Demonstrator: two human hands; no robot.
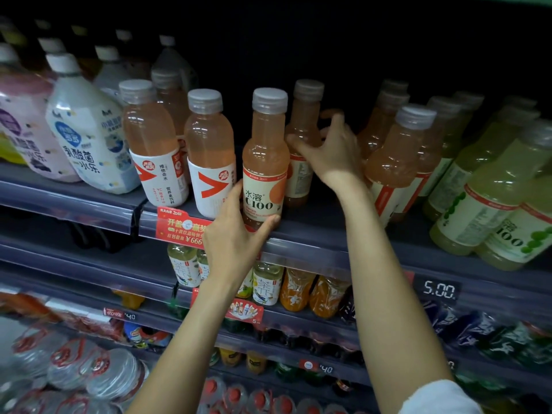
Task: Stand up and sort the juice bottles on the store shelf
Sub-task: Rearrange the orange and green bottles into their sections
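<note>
I see the C100 bottle [264, 162] standing upright at the front lip of the upper shelf [313, 231]: pale orange juice, a grey ribbed cap, a cream label with an orange disc. My left hand [236, 231] grips its base, thumb on the right side low down and fingers curled round the left, just over the red promo tag [179, 230]. Behind it and slightly right stands a second orange bottle [301, 138], its label turned sideways; my right hand [331, 150] reaches in with fingers spread wide, thumb touching that bottle's shoulder and the other fingertips behind it, though I cannot tell whether they touch. To the left stand two pink bottles [209, 150] with red arrow labels, close beside the C100. To the right is a dark gap of bare shelf, then more orange bottles [400, 162] and a green row [490, 204]. Behind the second bottle the shelf runs back open and dark.
</note>
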